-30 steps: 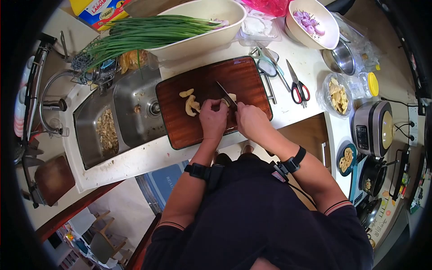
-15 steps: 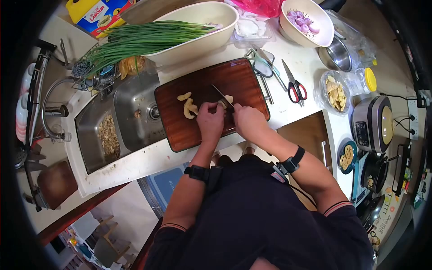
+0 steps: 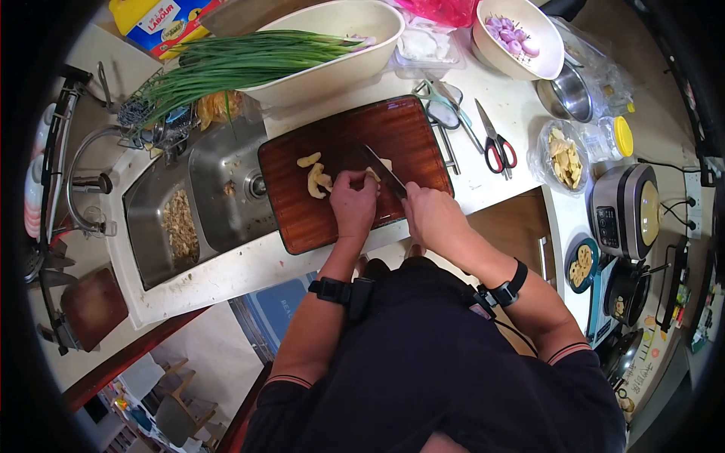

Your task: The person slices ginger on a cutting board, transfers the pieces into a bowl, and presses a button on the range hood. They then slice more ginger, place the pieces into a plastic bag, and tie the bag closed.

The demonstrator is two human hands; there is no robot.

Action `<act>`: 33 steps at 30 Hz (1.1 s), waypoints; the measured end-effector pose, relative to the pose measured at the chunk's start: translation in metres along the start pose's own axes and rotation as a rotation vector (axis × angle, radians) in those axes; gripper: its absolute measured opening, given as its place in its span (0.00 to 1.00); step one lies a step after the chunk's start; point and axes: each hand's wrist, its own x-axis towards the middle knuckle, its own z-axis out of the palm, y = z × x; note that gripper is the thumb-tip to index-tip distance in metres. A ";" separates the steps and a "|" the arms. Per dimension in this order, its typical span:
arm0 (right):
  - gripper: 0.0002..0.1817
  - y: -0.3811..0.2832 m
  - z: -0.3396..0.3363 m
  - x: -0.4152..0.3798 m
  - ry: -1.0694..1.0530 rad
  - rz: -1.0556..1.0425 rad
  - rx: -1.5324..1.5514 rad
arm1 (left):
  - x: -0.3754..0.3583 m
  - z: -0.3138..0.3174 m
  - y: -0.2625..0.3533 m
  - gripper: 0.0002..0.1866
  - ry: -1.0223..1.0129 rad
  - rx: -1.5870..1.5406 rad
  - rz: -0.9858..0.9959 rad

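On the dark brown cutting board [image 3: 302, 230], my left hand [image 3: 353, 202] pinches a small pale piece of peeled ginger [image 3: 373, 174], mostly covered by the fingers. My right hand [image 3: 436, 219] is closed around the handle of a kitchen knife [image 3: 385, 171], whose blade slants up and left beside the left fingertips. Just beyond the blade a pale bit [image 3: 387, 163] shows in part. Several knobbly ginger pieces [image 3: 317, 181] lie to the left of my left hand.
The double sink [image 3: 226, 155] with peelings is at left. Behind the board stand a cream basin [image 3: 332, 72] with long green stalks and a bowl of shallots [image 3: 551, 64]. Red-handled scissors [image 3: 495, 147], a bowl of pale slices [image 3: 565, 162] and a cooker [image 3: 612, 208] are at right.
My right hand has moved a little to the right and toward my body, drawing the knife with it. The left hand holds nearly the same spot.
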 end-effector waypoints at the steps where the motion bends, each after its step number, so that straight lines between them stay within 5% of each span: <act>1: 0.08 0.003 0.004 0.001 0.030 -0.016 0.009 | 0.000 0.000 0.000 0.05 -0.008 0.013 0.014; 20: 0.07 0.002 0.029 0.035 0.009 0.005 0.008 | 0.000 -0.003 -0.007 0.06 0.013 -0.025 0.030; 33: 0.09 0.003 0.033 0.033 0.061 -0.021 -0.021 | 0.016 -0.010 0.020 0.06 -0.077 -0.007 -0.271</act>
